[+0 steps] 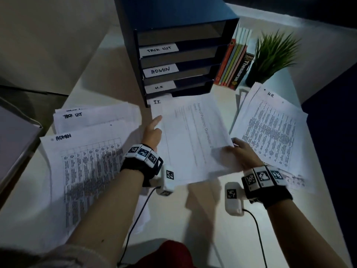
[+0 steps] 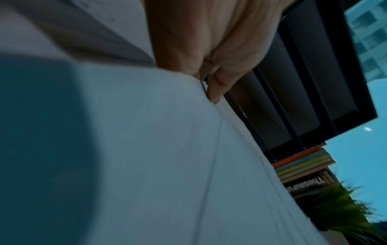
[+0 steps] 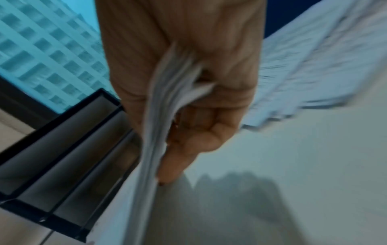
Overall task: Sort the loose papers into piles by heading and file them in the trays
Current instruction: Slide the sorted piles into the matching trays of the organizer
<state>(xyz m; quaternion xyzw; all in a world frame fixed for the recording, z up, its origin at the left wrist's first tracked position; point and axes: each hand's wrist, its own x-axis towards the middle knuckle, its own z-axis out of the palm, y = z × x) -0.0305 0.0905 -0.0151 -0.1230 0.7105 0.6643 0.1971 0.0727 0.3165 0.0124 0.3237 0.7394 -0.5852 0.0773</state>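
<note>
A dark blue tray unit [image 1: 179, 60] stands at the back of the desk, with slots labelled TASK LIST, ADMIN, H.R. and I.T. Both hands hold a stack of I.T. papers [image 1: 193, 136] whose far edge reaches the bottom I.T. slot [image 1: 160, 102]. My left hand [image 1: 152, 132] holds the stack's left edge, index finger stretched along it. My right hand [image 1: 244, 151] grips the near right corner, thumb on top and fingers beneath, and the right wrist view shows that hand [image 3: 199, 129] pinching the sheets [image 3: 155, 132]. In the left wrist view a fingertip [image 2: 213, 97] touches the paper [image 2: 146, 149].
A TASK LIST pile [image 1: 92, 118] and an ADMIN pile [image 1: 83, 165] lie on the left of the desk, an H.R. pile [image 1: 270, 128] on the right. Upright books [image 1: 233, 62] and a potted plant [image 1: 270, 55] stand right of the trays. A grey folder [image 1: 15, 140] lies far left.
</note>
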